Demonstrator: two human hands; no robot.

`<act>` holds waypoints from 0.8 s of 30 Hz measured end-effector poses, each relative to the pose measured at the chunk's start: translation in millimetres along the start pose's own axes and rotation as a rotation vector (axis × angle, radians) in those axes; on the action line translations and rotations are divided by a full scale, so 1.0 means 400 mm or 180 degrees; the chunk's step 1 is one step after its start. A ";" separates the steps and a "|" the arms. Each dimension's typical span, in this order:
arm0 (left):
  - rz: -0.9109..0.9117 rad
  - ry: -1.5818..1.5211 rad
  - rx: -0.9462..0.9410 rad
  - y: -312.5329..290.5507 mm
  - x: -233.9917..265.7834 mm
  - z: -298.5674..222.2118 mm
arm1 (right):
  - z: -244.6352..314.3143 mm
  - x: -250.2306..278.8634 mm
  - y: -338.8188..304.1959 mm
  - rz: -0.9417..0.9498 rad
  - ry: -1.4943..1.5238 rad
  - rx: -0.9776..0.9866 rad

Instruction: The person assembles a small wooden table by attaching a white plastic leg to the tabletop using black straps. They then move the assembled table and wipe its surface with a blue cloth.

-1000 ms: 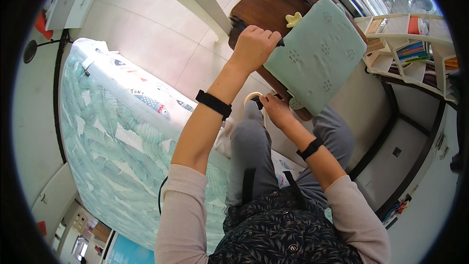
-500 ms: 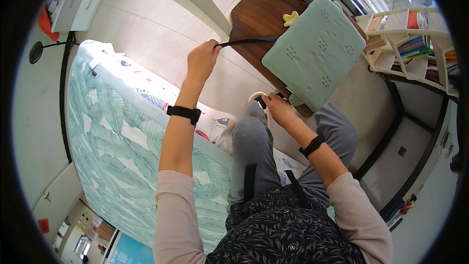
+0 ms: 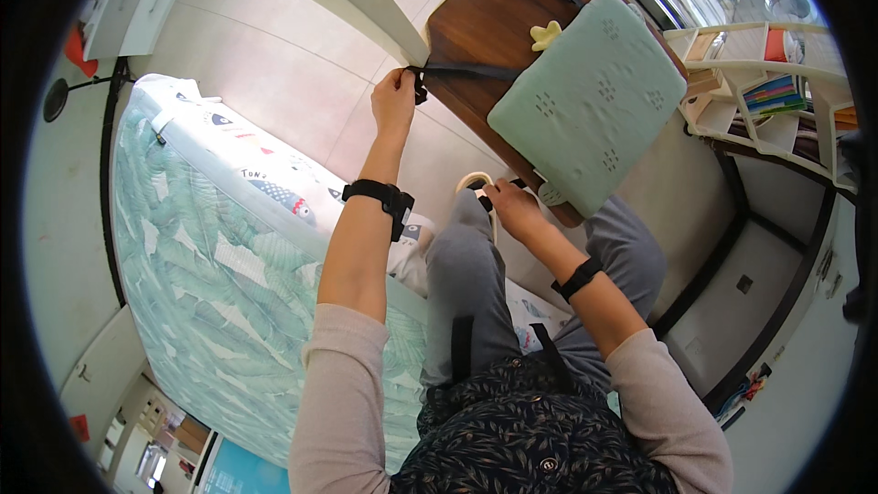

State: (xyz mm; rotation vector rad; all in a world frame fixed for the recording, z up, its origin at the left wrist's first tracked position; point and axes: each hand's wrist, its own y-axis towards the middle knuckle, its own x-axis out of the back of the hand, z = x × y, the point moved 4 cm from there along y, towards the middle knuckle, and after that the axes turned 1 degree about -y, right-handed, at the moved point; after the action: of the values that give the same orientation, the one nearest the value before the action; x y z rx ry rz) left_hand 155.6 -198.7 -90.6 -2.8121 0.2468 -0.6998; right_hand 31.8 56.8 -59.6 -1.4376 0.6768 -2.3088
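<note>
I observe the left hand (image 3: 393,102), fingers closed on 1 black strap (image 3: 471,71) that runs straight across a brown wooden board (image 3: 485,23) to a green cushion (image 3: 590,96) lying on it. The right hand (image 3: 514,209), fingers curled, grips a 2nd black strap (image 3: 485,203) beside the cushion's near corner.

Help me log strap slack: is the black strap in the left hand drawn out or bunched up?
Drawn out: the black strap runs nearly straight from the left hand to the edge of the green cushion.
</note>
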 end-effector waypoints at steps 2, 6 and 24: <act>0.0025 0.0074 0.0207 -0.001 -0.006 0.025 | 0.000 -0.003 0.000 0.0091 -0.0026 0.0038; 0.0209 0.0132 0.0049 -0.005 -0.034 0.070 | -0.005 -0.003 0.008 0.0141 0.0059 -0.0002; 0.0443 -0.1012 0.0499 -0.058 -0.096 0.076 | -0.035 -0.022 0.034 0.0047 0.0622 -0.0031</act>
State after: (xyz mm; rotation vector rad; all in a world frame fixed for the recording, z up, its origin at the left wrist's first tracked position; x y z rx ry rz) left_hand 139.1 -162.5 -127.6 -2.6729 0.3103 -0.2253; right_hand 23.4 53.0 -79.0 -1.2163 0.7505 -2.4590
